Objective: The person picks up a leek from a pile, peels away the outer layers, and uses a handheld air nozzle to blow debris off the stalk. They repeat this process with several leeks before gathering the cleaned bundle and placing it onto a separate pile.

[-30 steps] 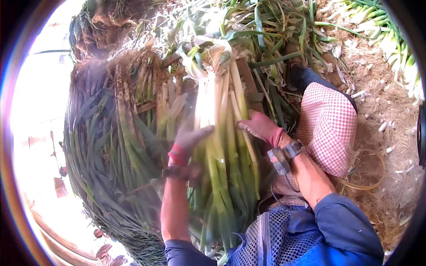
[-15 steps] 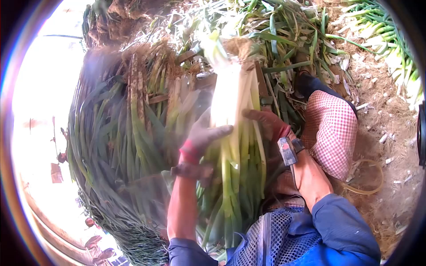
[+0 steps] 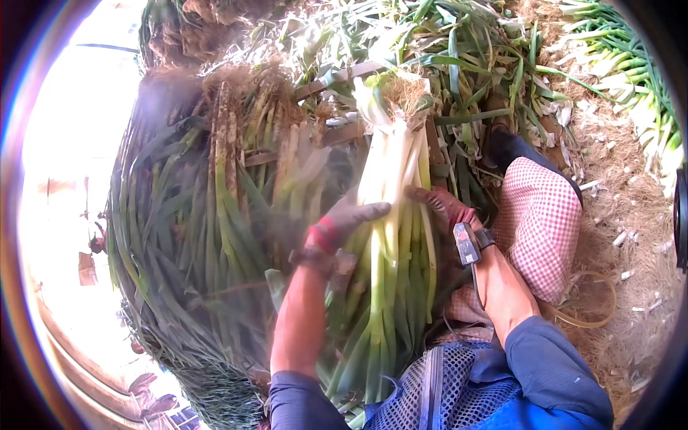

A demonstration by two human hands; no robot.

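Head — left hand (image 3: 337, 226), right hand (image 3: 444, 206) — leeks (image 3: 390, 168)

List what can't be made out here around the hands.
Head view:
- left hand and right hand: grip unclear, fingers hidden behind the leek bundle.
- Bundle's leaf tips: covered by the mesh vest.
- Leek pile: blurred, glare at left.
- Wrist device: too small.

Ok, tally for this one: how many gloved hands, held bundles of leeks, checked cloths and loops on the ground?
Gloved hands: 2, the left hand and the right hand, both gripping the bundle.
Held bundle of leeks: 1
Checked cloth, over the knee: 1
Yellowish loop on the ground: 1
Total: 5
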